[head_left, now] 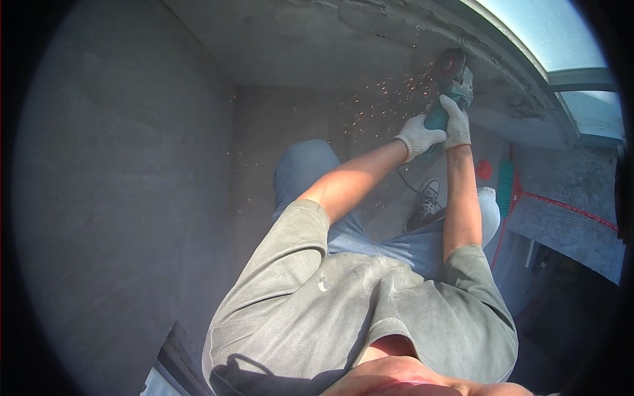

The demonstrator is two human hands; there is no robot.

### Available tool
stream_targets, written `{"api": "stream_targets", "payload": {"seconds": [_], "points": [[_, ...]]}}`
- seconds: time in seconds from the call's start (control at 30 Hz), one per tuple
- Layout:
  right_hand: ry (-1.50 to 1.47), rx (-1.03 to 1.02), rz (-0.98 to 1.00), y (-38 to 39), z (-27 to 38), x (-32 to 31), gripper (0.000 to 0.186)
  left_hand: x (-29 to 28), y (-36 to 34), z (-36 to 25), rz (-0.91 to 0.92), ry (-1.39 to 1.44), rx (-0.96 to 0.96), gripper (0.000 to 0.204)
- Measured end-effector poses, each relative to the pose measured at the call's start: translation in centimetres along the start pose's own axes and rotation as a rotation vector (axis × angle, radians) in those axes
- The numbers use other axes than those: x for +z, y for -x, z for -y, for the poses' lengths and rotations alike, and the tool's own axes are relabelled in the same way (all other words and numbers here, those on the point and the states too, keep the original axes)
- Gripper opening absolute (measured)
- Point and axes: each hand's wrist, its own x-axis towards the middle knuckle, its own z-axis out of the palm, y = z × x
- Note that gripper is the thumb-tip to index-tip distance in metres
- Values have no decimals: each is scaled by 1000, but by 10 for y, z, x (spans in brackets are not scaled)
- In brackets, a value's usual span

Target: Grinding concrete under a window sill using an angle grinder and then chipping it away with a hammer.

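"What are you holding?"

"A green grinder (pixel 437 117). My left hand (pixel 421 136) and my right hand (pixel 456 121), in white gloves (pixel 457 137), both grip it."

"Where is it?"

"Out in front of me, by the rough grey wall (pixel 297 53) near the window (pixel 555 33). Orange sparks (pixel 386 99) fly left from its round disc (pixel 450 65)"

At three o'clock there is a broom (pixel 507 187) with green bristles and a red stick. Just beside it, toward ten o'clock, is a round red object (pixel 484 169). A window (pixel 545 33) is at two o'clock, and a grey wall (pixel 119 171) stands at nine o'clock.
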Motion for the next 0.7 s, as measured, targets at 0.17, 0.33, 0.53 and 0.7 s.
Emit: {"api": "stream_targets", "payload": {"seconds": [0.17,0.33,0.53,0.7], "points": [[36,-42,-2,-2,-4,0,32,-2,2,0,-10,38,-11,55],[38,-30,-21,-4,-6,-1,31,-5,2,-3,26,25,-35,55],[27,-43,-3,-3,-6,2,30,-7,5,-6,3,66,-23,55],[22,-11,10,-1,-4,3,30,-7,6,-7,16,90,-46,55]]}}
